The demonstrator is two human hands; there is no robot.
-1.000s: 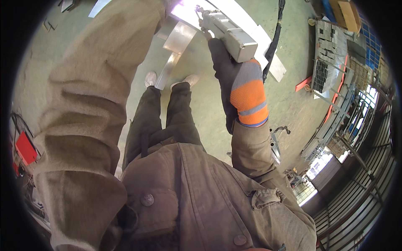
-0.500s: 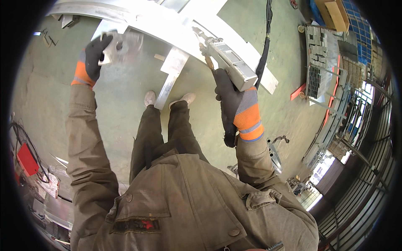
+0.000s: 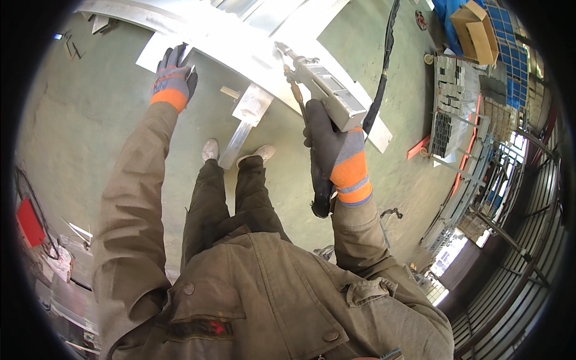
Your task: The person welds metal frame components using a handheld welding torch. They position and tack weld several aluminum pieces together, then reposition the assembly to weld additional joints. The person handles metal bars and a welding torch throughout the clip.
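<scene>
My left hand [image 3: 174,73], in a grey, black and orange glove, is at the near edge of the metal-topped workbench [image 3: 210,37]. Its fingers and thumb close on a small metal plate [image 3: 189,57], mostly hidden by the hand. In my right hand [image 3: 327,141], likewise gloved, is a silver box-bodied welding gun [image 3: 336,96]. The fingers wrap its black handle. Its nozzle points at the bright bench top, with a thin copper-coloured feed tube beside it. Glare hides detail near the tip, so contact there is unclear.
A black sleeved cable [image 3: 379,90] runs from the gun past the bench. A flat metal bracket [image 3: 252,105] juts from the bench toward my shoes. Stacked metal profiles [image 3: 450,90] and an open cardboard box [image 3: 474,33] stand at the right. A red case [image 3: 29,222] is at the left.
My left hand has moved right and forward with the metal plate, from beside the bench to its edge. My right hand still holds the welding gun in nearly the same place.
</scene>
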